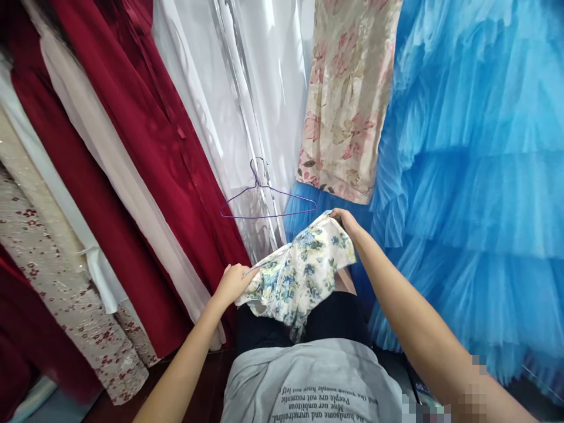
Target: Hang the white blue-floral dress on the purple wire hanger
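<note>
A white garment with a blue, green and yellow floral print is stretched between my two hands above my lap; its exact kind I cannot tell. My left hand grips one end of its top edge, thumb on top. At the other end, higher and further right, my right hand is closed on the same edge. Just beyond the cloth a thin purple wire hanger hangs bare by its hook in front of white fabric.
Dark red dresses and a flower-embroidered beige one hang on the left. White drapery hangs ahead. A cream fabric with pink flowers hangs right of centre, next to a tiered blue tulle dress.
</note>
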`<state>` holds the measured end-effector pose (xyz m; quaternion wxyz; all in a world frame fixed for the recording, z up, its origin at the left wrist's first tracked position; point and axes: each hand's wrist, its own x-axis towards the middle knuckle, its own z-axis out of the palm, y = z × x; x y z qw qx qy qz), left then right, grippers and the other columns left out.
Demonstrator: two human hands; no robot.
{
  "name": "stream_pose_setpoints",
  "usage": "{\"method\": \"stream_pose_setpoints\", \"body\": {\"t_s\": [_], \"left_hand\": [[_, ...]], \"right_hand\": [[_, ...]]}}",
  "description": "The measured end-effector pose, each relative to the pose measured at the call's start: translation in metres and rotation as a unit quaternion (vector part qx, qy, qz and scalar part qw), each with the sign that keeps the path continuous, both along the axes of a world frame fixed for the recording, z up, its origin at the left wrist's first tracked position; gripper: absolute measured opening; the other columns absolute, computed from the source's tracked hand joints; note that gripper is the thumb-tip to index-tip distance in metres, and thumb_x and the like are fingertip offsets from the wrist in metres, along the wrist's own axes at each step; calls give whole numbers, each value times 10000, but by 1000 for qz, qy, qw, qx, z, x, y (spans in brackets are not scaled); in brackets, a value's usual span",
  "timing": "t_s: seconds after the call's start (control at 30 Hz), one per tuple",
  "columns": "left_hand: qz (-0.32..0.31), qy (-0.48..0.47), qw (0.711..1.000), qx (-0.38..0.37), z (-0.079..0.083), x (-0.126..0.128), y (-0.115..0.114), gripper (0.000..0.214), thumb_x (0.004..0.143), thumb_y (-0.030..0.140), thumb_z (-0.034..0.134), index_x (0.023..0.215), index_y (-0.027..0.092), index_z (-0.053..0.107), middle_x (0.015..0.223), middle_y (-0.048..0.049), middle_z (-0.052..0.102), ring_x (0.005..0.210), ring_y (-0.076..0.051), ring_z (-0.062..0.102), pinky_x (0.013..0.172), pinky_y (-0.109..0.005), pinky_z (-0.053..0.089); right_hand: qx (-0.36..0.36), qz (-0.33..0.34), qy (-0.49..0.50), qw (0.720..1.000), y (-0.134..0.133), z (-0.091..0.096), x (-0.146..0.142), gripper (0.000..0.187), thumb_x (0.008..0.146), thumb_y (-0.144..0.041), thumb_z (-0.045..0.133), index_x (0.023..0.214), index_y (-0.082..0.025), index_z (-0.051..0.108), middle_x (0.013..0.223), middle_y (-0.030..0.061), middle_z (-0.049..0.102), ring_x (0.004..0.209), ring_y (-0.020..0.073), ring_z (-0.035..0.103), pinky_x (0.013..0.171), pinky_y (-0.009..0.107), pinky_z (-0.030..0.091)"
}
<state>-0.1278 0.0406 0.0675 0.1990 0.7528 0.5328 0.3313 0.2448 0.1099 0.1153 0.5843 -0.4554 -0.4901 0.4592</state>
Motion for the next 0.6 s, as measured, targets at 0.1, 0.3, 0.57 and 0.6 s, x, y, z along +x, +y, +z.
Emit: {"method": "stream_pose_setpoints", "body": {"t_s": [0.1, 0.3, 0.57, 0.6], "left_hand": [[-17, -53, 992, 114, 24, 8, 8, 366, 780, 450, 692, 515, 219, 590, 586, -20, 597, 683, -221, 541, 903, -361, 419], [-45, -295, 954, 3, 66, 16, 24, 310, 788, 450, 683, 878, 158, 736, 762, -43, 689, 769, -228, 619, 732, -308, 474], [42, -2, 997, 71, 42, -73, 55, 266, 789, 306, 596, 555, 184, 566, 566, 4, 545, 649, -183, 529, 710, -298, 410], [55, 42, 994, 83, 39, -84, 62, 271, 788, 269, 572, 532, 193, 529, 551, 7, 525, 633, -180, 512, 717, -303, 404]], "right_hand": [[7, 9, -21, 1000, 37, 26, -5, 144, 650, -315, 521, 557, -228, 454, 465, 1, 466, 485, 166, 446, 513, 304, 397], [45, 52, -66, 995, 84, 64, -37, 99, 724, -276, 594, 735, -191, 545, 596, -8, 583, 582, 154, 521, 608, 275, 437], [85, 168, -144, 971, 100, 79, -54, 229, 602, -232, 789, 785, -162, 670, 656, -24, 643, 624, 130, 559, 607, 224, 427], [96, 174, -156, 968, 99, 81, -52, 257, 592, -255, 809, 796, -163, 684, 677, -20, 660, 639, 130, 566, 615, 223, 432]]}}
